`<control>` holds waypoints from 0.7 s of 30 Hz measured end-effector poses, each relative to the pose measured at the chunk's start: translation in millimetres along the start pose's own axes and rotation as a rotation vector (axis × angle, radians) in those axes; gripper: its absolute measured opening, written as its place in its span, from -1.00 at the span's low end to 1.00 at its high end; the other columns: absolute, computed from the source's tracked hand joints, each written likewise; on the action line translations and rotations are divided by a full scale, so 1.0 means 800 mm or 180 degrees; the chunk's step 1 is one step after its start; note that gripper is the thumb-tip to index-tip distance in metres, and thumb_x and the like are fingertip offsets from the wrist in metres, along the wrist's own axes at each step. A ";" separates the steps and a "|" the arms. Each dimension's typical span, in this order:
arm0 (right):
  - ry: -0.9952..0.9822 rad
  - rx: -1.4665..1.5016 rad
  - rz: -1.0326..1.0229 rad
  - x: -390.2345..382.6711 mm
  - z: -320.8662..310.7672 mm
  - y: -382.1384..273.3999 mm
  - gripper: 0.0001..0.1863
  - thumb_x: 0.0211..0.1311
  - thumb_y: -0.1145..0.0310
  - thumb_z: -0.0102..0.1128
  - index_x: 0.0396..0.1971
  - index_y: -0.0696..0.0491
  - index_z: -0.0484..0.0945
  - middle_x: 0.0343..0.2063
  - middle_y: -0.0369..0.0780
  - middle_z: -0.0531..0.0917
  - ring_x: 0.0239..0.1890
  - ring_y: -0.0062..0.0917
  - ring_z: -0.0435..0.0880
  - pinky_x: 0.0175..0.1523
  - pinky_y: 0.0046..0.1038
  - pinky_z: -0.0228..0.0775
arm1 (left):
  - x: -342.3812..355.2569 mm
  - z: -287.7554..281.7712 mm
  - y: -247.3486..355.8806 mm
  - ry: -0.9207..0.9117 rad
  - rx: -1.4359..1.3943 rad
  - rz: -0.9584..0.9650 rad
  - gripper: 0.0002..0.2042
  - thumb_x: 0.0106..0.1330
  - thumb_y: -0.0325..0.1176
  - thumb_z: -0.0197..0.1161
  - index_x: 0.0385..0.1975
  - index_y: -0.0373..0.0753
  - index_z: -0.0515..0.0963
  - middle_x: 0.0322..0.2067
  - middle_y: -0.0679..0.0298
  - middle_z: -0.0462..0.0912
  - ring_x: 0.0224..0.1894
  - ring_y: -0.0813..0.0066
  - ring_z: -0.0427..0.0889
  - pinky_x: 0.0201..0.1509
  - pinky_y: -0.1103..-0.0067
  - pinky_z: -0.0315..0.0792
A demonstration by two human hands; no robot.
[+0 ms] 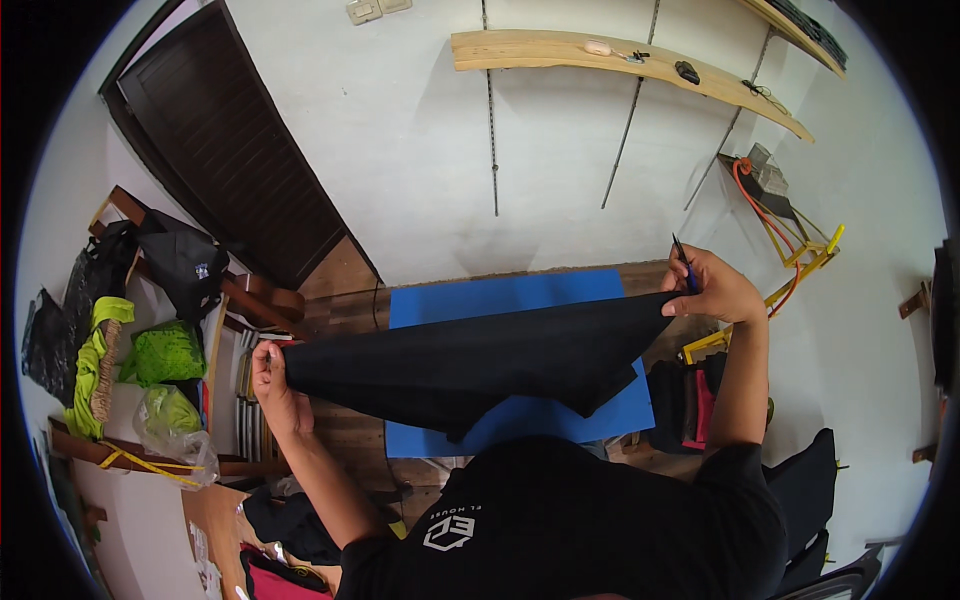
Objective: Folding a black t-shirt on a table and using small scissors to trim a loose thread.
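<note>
A piece of black cloth (480, 365) is stretched in the air between my two hands, its lower edge hanging in loose points. My left hand (281, 393) pinches its left corner between thumb and fingers. At the other end, higher up, my right hand (720, 287) grips the right corner. A slim pointed tool with a blue handle (690, 276), its exact kind unclear, is also in the right hand, dark tip upward. Beneath the cloth stands a blue-topped table (435, 305), partly covered from view.
A wooden shelf (550, 50) with small items runs along the white wall. To the left are a dark door (215, 130) and a rack with bags and green cloth (165, 352). Dark and red folded fabric (695, 405) lies right of the table, near a yellow metal frame (705, 343).
</note>
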State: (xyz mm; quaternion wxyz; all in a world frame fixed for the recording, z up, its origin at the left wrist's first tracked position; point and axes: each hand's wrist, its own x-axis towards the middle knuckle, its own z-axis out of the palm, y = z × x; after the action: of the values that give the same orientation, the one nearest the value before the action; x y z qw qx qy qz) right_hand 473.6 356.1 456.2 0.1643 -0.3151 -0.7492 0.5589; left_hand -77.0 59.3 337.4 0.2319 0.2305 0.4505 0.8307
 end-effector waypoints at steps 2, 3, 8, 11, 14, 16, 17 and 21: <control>0.0039 -0.0275 -0.0018 -0.004 0.002 -0.004 -0.50 0.19 0.65 0.54 -0.29 -0.03 0.26 -0.24 -0.23 0.71 -0.32 -0.69 0.63 -0.23 -0.55 0.59 | 0.001 0.000 0.002 0.0022 -0.0002 -0.0034 -0.80 0.55 -0.29 0.37 0.00 -0.18 0.55 -0.27 0.30 0.75 -0.26 0.54 0.75 -0.09 0.61 0.63; 0.0044 -0.0272 -0.0012 -0.006 0.003 -0.004 -0.50 0.19 0.65 0.54 -0.29 -0.03 0.26 -0.24 -0.23 0.71 -0.32 -0.69 0.63 -0.23 -0.55 0.59 | 0.002 -0.001 0.003 0.0048 -0.0003 -0.0064 -0.79 0.54 -0.28 0.38 0.00 -0.18 0.54 -0.27 0.29 0.75 -0.26 0.53 0.75 -0.09 0.61 0.63; 0.0081 0.0401 -0.0445 -0.014 0.003 0.000 -0.49 0.23 0.65 0.49 -0.32 -0.05 0.21 -0.26 -0.18 0.73 -0.35 -0.71 0.66 -0.27 -0.59 0.63 | 0.021 -0.030 -0.002 0.0024 -0.0029 -0.0141 -0.79 0.54 -0.31 0.38 0.02 -0.17 0.55 -0.21 0.33 0.73 -0.20 0.54 0.74 -0.06 0.59 0.64; 0.0065 0.0561 -0.0556 -0.017 0.009 -0.004 -0.46 0.22 0.63 0.51 -0.33 -0.07 0.18 -0.32 -0.19 0.73 -0.39 -0.70 0.66 -0.29 -0.58 0.64 | 0.028 -0.033 -0.002 0.0087 -0.0061 -0.0133 -0.79 0.54 -0.32 0.37 0.05 -0.17 0.55 -0.17 0.35 0.72 -0.16 0.55 0.73 -0.03 0.58 0.64; 0.0195 0.0561 -0.0616 -0.020 0.014 -0.002 -0.44 0.19 0.61 0.54 -0.33 -0.08 0.17 -0.36 -0.20 0.72 -0.44 -0.70 0.62 -0.36 -0.60 0.57 | 0.031 -0.034 -0.001 0.0007 -0.0136 -0.0174 -0.77 0.54 -0.33 0.37 0.08 -0.17 0.55 -0.15 0.36 0.71 -0.15 0.55 0.73 0.00 0.56 0.64; 0.0241 0.0495 -0.0631 -0.022 0.013 0.004 -0.44 0.19 0.61 0.52 -0.32 -0.08 0.17 -0.38 -0.22 0.70 -0.45 -0.71 0.59 -0.38 -0.61 0.50 | 0.029 -0.031 0.003 -0.0051 -0.0191 -0.0209 -0.76 0.54 -0.33 0.37 0.10 -0.17 0.54 -0.15 0.36 0.71 -0.15 0.55 0.73 0.01 0.56 0.64; 0.0283 0.0430 -0.0643 -0.024 0.011 0.006 -0.45 0.19 0.62 0.51 -0.31 -0.09 0.17 -0.39 -0.25 0.68 -0.47 -0.72 0.56 -0.40 -0.62 0.43 | 0.027 -0.026 0.003 -0.0081 -0.0240 -0.0183 -0.76 0.54 -0.33 0.37 0.10 -0.17 0.54 -0.16 0.36 0.71 -0.16 0.55 0.73 0.01 0.55 0.64; 0.0658 0.0220 -0.0767 -0.043 -0.009 0.021 -0.48 0.26 0.58 0.47 -0.30 -0.09 0.17 -0.40 -0.36 0.61 -0.41 -0.77 0.45 -0.36 -0.63 0.28 | 0.014 0.008 0.018 -0.0301 -0.0200 -0.0125 -0.79 0.55 -0.35 0.35 0.08 -0.18 0.57 -0.20 0.38 0.68 -0.19 0.58 0.71 -0.03 0.59 0.62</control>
State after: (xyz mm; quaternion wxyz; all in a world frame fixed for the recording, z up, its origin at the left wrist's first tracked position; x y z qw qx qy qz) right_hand 508.4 341.5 445.9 0.3171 -0.2730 -0.7410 0.5252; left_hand -84.8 63.2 355.1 0.2764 0.2531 0.4172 0.8280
